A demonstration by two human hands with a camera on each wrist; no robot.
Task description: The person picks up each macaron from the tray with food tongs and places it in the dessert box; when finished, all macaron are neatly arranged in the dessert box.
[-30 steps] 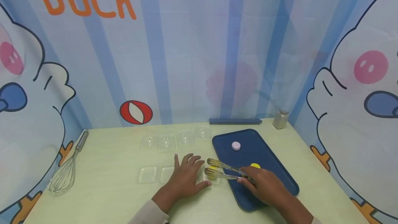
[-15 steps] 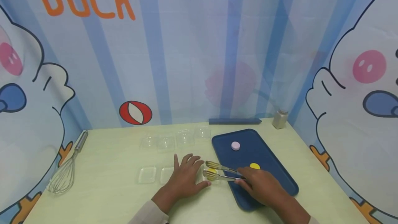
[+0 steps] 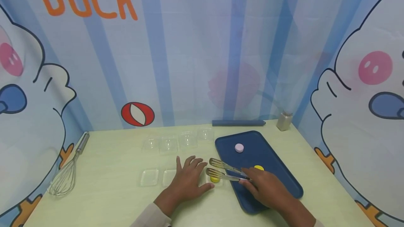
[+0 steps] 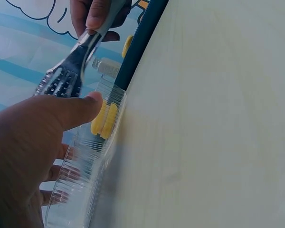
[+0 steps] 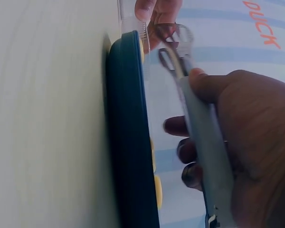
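Observation:
My left hand [image 3: 188, 180] lies spread over the front row of clear plastic boxes, thumb on the near side, fingers on the far side; it hides part of the row. A yellow macaron [image 4: 109, 122] sits in the rightmost clear box [image 3: 220, 184], just beyond the thumb tip. My right hand [image 3: 268, 186] grips metal tongs [image 3: 226, 176] with slotted ends. Their two arms stand apart above that box, with nothing between them. Under the right hand lies a dark blue tray [image 3: 262, 150], bearing a pale pink macaron [image 3: 239, 148] and another yellow macaron [image 3: 259, 167].
Behind the hands stands a second row of clear plastic pieces [image 3: 168, 144]. A whisk [image 3: 71, 167] lies at the left edge. Along the back wall are a dark blue bar [image 3: 238, 123] and a small metal-topped shaker [image 3: 284, 121]. Another clear box [image 3: 149, 177] sits left of my left hand.
The tongs have released the yellow macaron in the rightmost box and lifted slightly away from it, arms spreading wider. My left hand has stayed in place.

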